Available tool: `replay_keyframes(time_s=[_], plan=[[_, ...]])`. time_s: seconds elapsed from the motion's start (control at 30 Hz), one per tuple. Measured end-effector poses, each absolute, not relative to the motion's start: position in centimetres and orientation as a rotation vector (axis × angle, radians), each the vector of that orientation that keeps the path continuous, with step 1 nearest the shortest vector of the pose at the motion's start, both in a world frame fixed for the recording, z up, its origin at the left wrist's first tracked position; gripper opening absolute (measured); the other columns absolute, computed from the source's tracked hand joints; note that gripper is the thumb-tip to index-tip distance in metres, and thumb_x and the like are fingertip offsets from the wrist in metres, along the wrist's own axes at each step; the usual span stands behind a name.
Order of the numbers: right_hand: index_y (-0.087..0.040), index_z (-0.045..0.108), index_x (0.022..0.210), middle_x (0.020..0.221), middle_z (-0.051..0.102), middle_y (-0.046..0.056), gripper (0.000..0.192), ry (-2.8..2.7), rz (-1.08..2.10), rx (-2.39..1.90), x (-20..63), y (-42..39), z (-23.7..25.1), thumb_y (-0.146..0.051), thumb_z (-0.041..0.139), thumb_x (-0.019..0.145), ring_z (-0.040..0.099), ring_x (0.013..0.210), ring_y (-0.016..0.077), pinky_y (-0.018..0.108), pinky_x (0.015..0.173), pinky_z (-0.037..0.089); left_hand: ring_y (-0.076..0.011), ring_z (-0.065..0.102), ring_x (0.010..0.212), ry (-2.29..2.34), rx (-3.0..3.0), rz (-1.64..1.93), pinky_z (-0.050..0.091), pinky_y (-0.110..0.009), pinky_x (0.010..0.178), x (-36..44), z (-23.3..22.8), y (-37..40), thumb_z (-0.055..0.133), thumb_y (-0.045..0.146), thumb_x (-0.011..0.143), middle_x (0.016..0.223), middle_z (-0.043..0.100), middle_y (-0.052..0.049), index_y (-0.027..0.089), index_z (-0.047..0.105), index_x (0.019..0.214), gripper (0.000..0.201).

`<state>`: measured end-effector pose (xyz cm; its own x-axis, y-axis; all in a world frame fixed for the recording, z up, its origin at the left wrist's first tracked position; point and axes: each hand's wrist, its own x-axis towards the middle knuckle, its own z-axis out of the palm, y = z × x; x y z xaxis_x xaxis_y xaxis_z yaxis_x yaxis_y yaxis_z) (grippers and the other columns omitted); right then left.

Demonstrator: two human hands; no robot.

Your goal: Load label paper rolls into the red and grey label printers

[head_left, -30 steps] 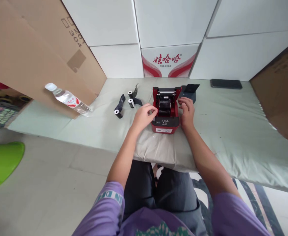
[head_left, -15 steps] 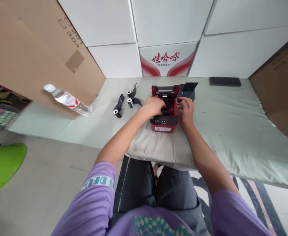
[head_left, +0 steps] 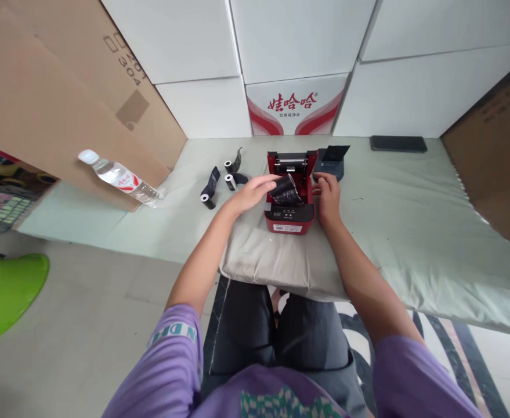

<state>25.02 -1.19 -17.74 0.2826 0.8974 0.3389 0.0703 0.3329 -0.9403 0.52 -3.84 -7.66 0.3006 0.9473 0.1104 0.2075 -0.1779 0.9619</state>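
I read "304" on the cardboard box [head_left: 63, 87]. My left hand [head_left: 250, 194] pinches a black roll [head_left: 286, 190] over the red printer [head_left: 290, 200]; my right hand [head_left: 328, 197] rests flat beside it.

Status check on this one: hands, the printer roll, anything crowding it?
Left hand holds black roll above open red printer. Right hand braces printer's side. Three loose rolls lie apart, left.

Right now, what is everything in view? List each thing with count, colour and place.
printer: 1, red, lid open, on the cloth mat
dark roll: 1, black, over the printer's bay
small rolls: 3, black with white cores, left of printer
dark box: 1, behind printer's right
water bottle: 1, clear, far left
phone: 1, black, back right
cartons: several, white, rear
cardboard: brown, left
left hand: holds dark roll
right hand: on printer's right side
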Motion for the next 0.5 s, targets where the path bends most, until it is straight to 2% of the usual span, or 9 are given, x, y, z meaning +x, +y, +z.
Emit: replay_keyframes(time_s=[0.13, 0.33, 0.43, 0.5], plan=[[-0.025, 0.072, 0.110, 0.118, 0.063, 0.005, 0.040, -1.150, 0.727, -1.089, 25.1, -1.1, -17.9, -0.059, 0.055, 0.096, 0.063, 0.078, 0.0136, 0.030, 0.066, 0.056, -0.0199, 0.072, 0.077, 1.010, 1.105, 1.258, 0.059, -0.035, 0.070, -1.7, -8.0, -7.6, 0.078, 0.055, 0.092, 0.089, 0.074, -0.006, 0.024, 0.076, 0.102, 0.032], [-0.026, 0.071, 0.106, 0.110, 0.065, 0.004, 0.032, -1.125, 0.661, -1.052, 25.4, -1.4, -17.2, -0.053, 0.057, 0.096, 0.063, 0.075, 0.0138, 0.030, 0.065, 0.054, -0.0220, 0.074, 0.084, 1.062, 1.003, 1.275, 0.058, -0.035, 0.070, -4.0, -7.6, -11.5, 0.093, 0.037, 0.070, 0.092, 0.073, -0.005, 0.027, 0.069, 0.103, 0.042], [-0.026, 0.070, 0.105, 0.101, 0.065, 0.003, 0.028, -1.139, 0.550, -1.018, 25.5, -2.0, -16.4, -0.049, 0.056, 0.098, 0.062, 0.074, 0.0144, 0.031, 0.067, 0.053, -0.0197, 0.072, 0.070, 1.149, 1.054, 1.283, 0.053, -0.031, 0.059, -4.6, -8.6, -11.8, 0.093, 0.038, 0.066, 0.090, 0.073, -0.002, 0.028, 0.066, 0.109, 0.052], [-0.027, 0.070, 0.104, 0.098, 0.064, 0.002, 0.026, -1.163, 0.500, -1.007, 25.4, -2.4, -16.1, -0.048, 0.056, 0.098, 0.062, 0.074, 0.0150, 0.032, 0.067, 0.052, -0.0169, 0.068, 0.064, 1.267, 1.077, 1.311, 0.052, -0.029, 0.056, -5.2, -9.5, -11.8, 0.094, 0.042, 0.066, 0.087, 0.071, 0.000, 0.026, 0.063, 0.103, 0.051]])
